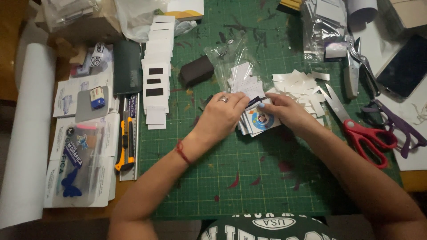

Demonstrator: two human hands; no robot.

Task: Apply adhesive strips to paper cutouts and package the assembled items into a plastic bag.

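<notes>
- the left hand (222, 113) lies knuckles up over a small stack of printed cards (259, 121), its fingers curled down onto the stack's left edge; a ring sits on one finger and a red string circles the wrist.
- the right hand (287, 112) comes in from the right, its fingers pinched narrow on the top card's right edge.
- the stack of printed cards rests on the green cutting mat (249, 178) near the middle of the desk, fanned slightly, the top card showing a round blue picture.
- just behind the hands lies a clear plastic bag (231, 58) with white slips (243, 75) spilling from it.
- a heap of white paper offcuts (300, 86) lies just right of the slips, close to the right hand.
- red-handled scissors (360, 129) lie to the right of the right hand, blades pointing up-left.
- purple-handled scissors (391, 124) lie further right, apart from the hands.
- a row of white cards with black strips (155, 75) runs up the mat's left side, well apart from the left hand.
- a yellow utility knife (127, 142) lies on a metal ruler (134, 166) at the mat's left edge.
- a dark block (197, 70) sits on the mat behind the left hand.
</notes>
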